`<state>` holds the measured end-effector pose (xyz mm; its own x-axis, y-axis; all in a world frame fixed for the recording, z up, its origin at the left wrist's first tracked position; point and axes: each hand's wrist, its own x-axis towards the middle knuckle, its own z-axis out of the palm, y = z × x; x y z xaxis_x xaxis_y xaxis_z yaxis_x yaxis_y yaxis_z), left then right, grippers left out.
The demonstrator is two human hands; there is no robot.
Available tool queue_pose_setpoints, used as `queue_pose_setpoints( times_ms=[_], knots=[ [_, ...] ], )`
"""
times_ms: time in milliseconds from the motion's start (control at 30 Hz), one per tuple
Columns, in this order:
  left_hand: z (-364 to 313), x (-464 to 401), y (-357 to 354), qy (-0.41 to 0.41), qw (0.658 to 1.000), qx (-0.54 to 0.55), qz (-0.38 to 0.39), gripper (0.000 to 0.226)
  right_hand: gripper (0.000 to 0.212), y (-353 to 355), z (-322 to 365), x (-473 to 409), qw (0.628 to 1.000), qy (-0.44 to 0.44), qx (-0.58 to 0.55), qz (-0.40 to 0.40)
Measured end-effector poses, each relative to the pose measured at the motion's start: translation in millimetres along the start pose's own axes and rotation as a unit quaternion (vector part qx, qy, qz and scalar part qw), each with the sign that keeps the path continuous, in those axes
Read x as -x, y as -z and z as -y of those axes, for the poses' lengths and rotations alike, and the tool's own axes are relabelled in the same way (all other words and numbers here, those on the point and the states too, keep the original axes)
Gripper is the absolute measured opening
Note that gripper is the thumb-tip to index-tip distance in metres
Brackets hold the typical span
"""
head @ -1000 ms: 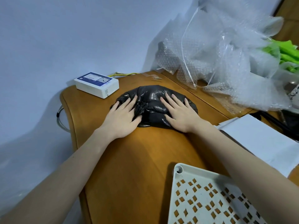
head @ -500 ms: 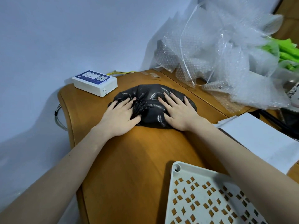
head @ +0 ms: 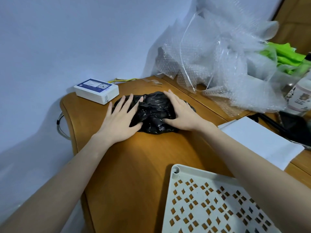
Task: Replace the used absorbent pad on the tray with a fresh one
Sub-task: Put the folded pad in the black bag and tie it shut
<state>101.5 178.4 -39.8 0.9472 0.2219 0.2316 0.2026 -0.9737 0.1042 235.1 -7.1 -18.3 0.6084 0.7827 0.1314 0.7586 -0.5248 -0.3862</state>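
Observation:
A tied black plastic bag (head: 154,111) lies flattened on the wooden table (head: 143,165), toward its far end. My left hand (head: 120,120) presses flat on the bag's left side with fingers spread. My right hand (head: 180,113) presses on its right side, fingers straight and together. A white perforated tray (head: 210,204) sits at the near right with no pad on it; my right forearm crosses its right part. A white flat pad or sheet (head: 262,140) lies on the table to the right.
A white box with a blue label (head: 97,90) stands left of the bag near the wall. A heap of bubble wrap (head: 218,64) fills the back right, with green material (head: 286,56) and a small bottle (head: 299,96) behind it. Cables (head: 60,126) hang at the table's left edge.
Both hands have slid further over the bag and pressed it flatter and more crumpled. The right hand now covers the bag's right side.

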Motion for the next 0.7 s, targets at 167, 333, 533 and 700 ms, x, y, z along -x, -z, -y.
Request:
queue_pose_setpoints(
  times_ms=[167,333,533,700],
  knots=[
    [-3.4,3.5,24.2,0.007,1.000,0.022,-0.006,0.094,0.085,15.9,9.3,11.6,0.999,0.014,0.016,-0.047],
    [-22.6,15.7,57.0,0.018,0.998,0.051,-0.039,0.103,0.076,42.6,20.5,37.9,0.996,0.028,0.048,-0.066],
    [-60.3,34.3,94.6,-0.045,0.996,0.038,-0.071,0.100,0.070,79.6,27.2,84.9,0.994,0.020,0.069,-0.084],
    [-110.2,49.3,120.4,-0.107,0.989,0.040,-0.094,0.092,0.069,114.1,26.7,137.0,0.990,0.004,0.087,-0.113]
  ],
)
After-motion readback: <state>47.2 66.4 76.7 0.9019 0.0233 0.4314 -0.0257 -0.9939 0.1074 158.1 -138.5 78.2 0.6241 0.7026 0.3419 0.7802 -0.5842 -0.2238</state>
